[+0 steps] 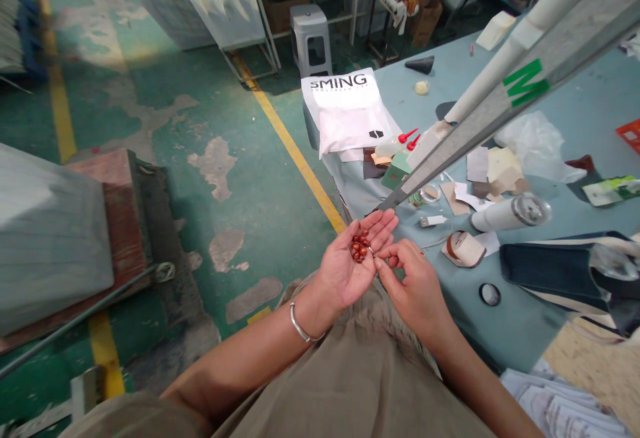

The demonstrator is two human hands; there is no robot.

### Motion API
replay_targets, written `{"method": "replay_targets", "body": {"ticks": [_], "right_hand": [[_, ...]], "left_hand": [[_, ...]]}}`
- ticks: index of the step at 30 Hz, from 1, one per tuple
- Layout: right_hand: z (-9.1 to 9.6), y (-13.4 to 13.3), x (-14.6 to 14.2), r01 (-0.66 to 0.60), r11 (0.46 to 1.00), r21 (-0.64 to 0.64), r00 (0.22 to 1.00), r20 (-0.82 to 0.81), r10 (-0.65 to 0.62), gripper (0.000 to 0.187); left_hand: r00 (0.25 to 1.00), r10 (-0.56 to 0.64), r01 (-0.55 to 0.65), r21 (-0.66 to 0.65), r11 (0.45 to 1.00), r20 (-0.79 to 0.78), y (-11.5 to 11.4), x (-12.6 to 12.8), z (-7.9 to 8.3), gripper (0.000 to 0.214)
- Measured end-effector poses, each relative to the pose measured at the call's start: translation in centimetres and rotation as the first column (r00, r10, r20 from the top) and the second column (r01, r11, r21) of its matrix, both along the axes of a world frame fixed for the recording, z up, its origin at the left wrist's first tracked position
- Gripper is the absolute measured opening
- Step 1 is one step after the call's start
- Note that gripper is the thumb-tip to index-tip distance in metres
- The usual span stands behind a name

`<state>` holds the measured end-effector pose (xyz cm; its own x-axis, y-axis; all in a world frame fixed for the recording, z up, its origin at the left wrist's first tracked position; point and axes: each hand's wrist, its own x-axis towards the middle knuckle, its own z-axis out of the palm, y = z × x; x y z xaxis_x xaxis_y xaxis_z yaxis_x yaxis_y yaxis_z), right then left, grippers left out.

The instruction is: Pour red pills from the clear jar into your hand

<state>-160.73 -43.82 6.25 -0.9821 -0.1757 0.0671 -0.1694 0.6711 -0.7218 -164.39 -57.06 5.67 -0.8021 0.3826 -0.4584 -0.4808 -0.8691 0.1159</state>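
Observation:
My left hand (345,265) is turned palm up, its fingers stretched out and slightly cupped. A small heap of shiny red-brown beads (359,249) lies in that palm; whether they are strung together I cannot tell. Beside them, my right hand (407,275) has thumb and forefinger pinched together at the edge of the left palm. A small pale glint shows by these fingertips, but what they pinch is too small to make out. A silver bangle (299,325) circles my left wrist.
To the right, a blue-green table (465,298) carries a white bag (350,108), a white tumbler (510,213), a tape roll (489,294), a dark blue bag (550,271) and scraps. A metal post (480,135) slants over it. A loaded pallet (125,218) stands left.

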Motion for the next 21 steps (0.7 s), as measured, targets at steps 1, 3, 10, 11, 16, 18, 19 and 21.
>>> {"method": "replay_targets", "body": {"ticks": [1,3,10,11,16,18,19,21], "right_hand": [[0.1,-0.1,0.1,-0.003,1.000,0.018,1.000,-0.013,0.003,0.002],[0.3,-0.3,0.2,-0.029,0.998,0.059,0.999,-0.039,0.031,0.005],[0.6,0.3,-0.5,-0.111,0.994,-0.004,0.994,0.015,0.111,0.005],[0.7,0.4,-0.6,-0.111,0.994,-0.004,0.993,0.024,0.111,0.005],[1.6,-0.3,-0.4,-0.085,0.996,0.019,0.996,-0.012,0.086,0.014],[1.8,-0.9,-0.3,-0.125,0.991,0.052,0.992,-0.023,0.126,0.012],[1.7,-1.2,-0.3,-0.135,0.988,0.079,0.990,-0.029,0.138,0.011],[1.6,-1.6,-0.4,-0.128,0.984,0.124,0.990,-0.041,0.134,0.011]], "left_hand": [[1.000,0.000,0.000,0.001,1.000,-0.005,0.0,0.0,0.0,0.030],[1.000,0.001,-0.001,0.000,1.000,-0.003,-0.1,0.0,0.0,0.030],[0.999,-0.007,0.006,0.001,1.000,0.033,-0.2,-0.4,0.1,0.030],[0.999,-0.010,0.010,0.004,1.000,0.034,-0.2,-0.5,0.0,0.029],[1.000,-0.014,0.014,0.018,1.000,0.006,0.0,-0.8,-0.2,0.029],[1.000,-0.016,0.017,0.018,1.000,-0.005,0.2,-0.9,-0.3,0.030],[1.000,-0.019,0.019,0.015,1.000,-0.006,0.3,-1.0,-0.3,0.031],[1.000,-0.023,0.023,0.006,1.000,-0.001,0.4,-1.1,-0.3,0.031]]}}
